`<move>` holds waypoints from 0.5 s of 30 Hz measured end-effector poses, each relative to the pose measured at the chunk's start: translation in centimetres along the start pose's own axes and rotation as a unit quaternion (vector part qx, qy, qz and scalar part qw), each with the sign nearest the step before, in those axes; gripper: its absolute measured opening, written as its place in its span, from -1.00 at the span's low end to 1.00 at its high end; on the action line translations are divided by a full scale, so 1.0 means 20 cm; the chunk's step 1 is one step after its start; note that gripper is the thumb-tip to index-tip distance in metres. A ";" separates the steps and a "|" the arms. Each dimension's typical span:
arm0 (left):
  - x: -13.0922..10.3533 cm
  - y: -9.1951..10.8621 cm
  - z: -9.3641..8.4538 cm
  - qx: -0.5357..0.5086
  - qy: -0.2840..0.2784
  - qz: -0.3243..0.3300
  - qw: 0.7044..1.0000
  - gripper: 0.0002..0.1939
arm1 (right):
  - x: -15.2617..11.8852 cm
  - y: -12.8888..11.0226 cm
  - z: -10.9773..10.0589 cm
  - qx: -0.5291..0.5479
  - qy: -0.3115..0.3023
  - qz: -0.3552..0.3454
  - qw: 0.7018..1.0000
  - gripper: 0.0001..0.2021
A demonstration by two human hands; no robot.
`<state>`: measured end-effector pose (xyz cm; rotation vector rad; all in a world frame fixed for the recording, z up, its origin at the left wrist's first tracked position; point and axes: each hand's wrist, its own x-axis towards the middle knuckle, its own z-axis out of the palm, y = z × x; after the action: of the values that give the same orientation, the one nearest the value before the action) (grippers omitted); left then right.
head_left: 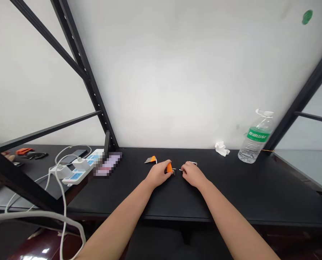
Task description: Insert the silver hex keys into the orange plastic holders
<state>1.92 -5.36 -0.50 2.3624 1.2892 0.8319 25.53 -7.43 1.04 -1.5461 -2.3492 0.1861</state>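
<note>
My left hand (158, 174) is closed around an orange hex key holder (170, 167), with bent key ends sticking out on its right side. A short gap away, my right hand (192, 174) pinches a thin metal hex key (180, 170), whose tip points left toward the holder; most of it is hidden by the fingers. Just behind the right hand lies another metal key (193, 163), partly covered by the hand. A second orange holder with several hex keys (151, 159) rests on the black table (220, 195) behind my left hand.
A large clear water bottle (254, 141) stands at the back right, with a crumpled tissue (221, 148) left of it. Left are a blurred purple item (109, 164), a white power strip (81, 172) with cables, and black rack posts (92, 83). Another person's hand (9, 156) shows far left.
</note>
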 end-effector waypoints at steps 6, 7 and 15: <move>0.00 0.03 0.00 -0.003 -0.010 0.021 1.000 -0.54 | 0.00 -0.04 0.00 0.122 0.012 -0.048 0.991 -0.78; -0.01 0.03 0.00 -0.005 -0.013 0.025 1.000 -0.54 | 0.00 -0.04 0.00 0.147 0.012 -0.054 0.988 -0.78; -0.01 0.05 0.00 -0.025 -0.024 0.048 0.998 -0.56 | 0.01 -0.03 -0.01 0.301 -0.025 -0.016 0.953 -0.73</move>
<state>2.53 -6.01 0.03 2.4053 1.1313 0.8212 25.03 -7.45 1.44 -1.2046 -2.0650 0.8531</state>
